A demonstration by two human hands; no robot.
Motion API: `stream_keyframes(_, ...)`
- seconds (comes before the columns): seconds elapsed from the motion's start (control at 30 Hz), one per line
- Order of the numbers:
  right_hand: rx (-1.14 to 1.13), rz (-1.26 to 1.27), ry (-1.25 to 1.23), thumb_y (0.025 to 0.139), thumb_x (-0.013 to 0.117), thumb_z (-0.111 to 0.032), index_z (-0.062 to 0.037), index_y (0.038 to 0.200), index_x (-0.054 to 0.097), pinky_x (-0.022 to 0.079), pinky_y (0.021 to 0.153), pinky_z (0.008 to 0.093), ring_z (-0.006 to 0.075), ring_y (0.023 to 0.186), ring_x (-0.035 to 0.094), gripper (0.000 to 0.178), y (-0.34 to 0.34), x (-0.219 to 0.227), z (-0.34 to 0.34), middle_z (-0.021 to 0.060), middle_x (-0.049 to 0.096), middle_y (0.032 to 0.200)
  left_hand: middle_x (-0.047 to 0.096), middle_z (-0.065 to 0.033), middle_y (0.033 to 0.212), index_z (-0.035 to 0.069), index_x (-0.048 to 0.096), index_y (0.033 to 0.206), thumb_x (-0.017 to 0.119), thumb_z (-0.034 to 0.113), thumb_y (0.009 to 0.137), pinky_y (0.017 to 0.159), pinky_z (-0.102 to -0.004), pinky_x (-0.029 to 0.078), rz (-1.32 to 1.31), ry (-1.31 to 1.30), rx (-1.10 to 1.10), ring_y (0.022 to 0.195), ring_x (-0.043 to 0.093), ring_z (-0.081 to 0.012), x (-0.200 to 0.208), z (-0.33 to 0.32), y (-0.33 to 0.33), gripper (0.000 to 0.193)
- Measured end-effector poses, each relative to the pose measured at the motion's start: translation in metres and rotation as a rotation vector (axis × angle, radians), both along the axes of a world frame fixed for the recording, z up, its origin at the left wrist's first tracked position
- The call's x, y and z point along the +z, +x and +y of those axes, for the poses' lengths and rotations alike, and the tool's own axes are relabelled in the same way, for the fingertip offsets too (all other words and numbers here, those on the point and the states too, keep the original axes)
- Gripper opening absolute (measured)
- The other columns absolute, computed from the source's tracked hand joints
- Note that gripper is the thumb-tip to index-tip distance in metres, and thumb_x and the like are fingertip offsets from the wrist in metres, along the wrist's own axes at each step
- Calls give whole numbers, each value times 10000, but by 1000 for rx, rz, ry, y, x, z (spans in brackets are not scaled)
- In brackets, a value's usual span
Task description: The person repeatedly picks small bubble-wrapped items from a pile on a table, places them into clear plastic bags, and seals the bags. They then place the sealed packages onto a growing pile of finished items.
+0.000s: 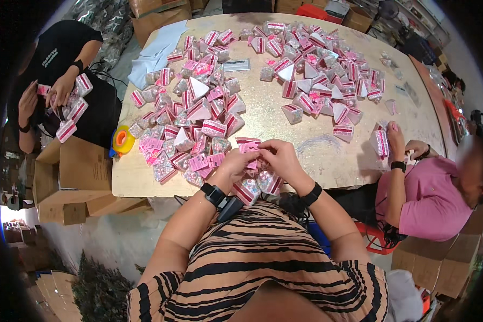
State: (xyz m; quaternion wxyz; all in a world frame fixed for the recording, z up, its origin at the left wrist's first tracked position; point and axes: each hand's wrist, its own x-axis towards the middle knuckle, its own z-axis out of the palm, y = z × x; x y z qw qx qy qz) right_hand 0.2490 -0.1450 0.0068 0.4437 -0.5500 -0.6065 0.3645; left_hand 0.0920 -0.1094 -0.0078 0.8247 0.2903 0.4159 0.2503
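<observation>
My left hand (pixel 235 165) and my right hand (pixel 282 160) meet at the table's near edge, both with fingers closed in a pinch on pink card tags (pixel 250 152). Just below them, at the table edge, hang several cake-slice-shaped ornaments (pixel 247 191) with pink-and-white striped sides and a glittery, speckled surface. Exactly how the fingertips grip the cards is hidden. To the left of my hands and beyond them lies a pile of the same cake-slice ornaments (pixel 214 127), with more pink tags (pixel 151 150) among them.
A second ornament heap (pixel 316 70) covers the far right of the wooden table (pixel 263 121). A yellow tape roll (pixel 123 141) sits at the left edge, above an open carton (pixel 86 172). A co-worker (pixel 56 80) at left holds ornaments; another person (pixel 426 188) at right handles one.
</observation>
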Motion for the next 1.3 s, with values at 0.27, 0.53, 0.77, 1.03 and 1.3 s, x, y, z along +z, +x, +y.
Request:
stream_keyframes(0.27,25,-315,189,746,643,-83,9,807,650,470,579,331,263,631,593,111,2,10,-3,137,595,725,604,-66,751,33,590,949,545,67,866,467,-287,469,-5,0,-17,582,577,-161,-11,2,1,100)
stream_keyframes(0.53,-60,-353,304,735,639,-99,-15,755,631,462,540,337,255,589,576,87,1,16,-2,114,568,713,617,-57,781,47,596,961,552,77,866,472,-293,487,19,23,1,594,593,-160,-15,4,6,109)
stream_keyframes(0.77,-57,-396,298,733,636,-111,-19,745,625,457,537,346,264,593,577,93,2,16,-3,114,567,713,611,-55,705,6,611,869,579,84,846,459,-270,461,20,42,20,564,589,-150,-9,3,10,88)
stream_keyframes(1.03,-52,-417,233,716,625,-135,-26,730,624,475,574,393,318,635,587,110,3,21,0,133,579,730,609,-51,712,10,607,881,566,80,856,425,-266,450,78,46,33,534,576,-143,1,1,15,85)
stream_keyframes(1.3,-61,-400,227,713,627,-131,-32,720,623,479,581,392,318,638,589,99,2,22,5,129,583,725,615,-54,710,7,615,884,572,80,854,415,-263,438,74,73,17,524,573,-141,-3,3,16,89)
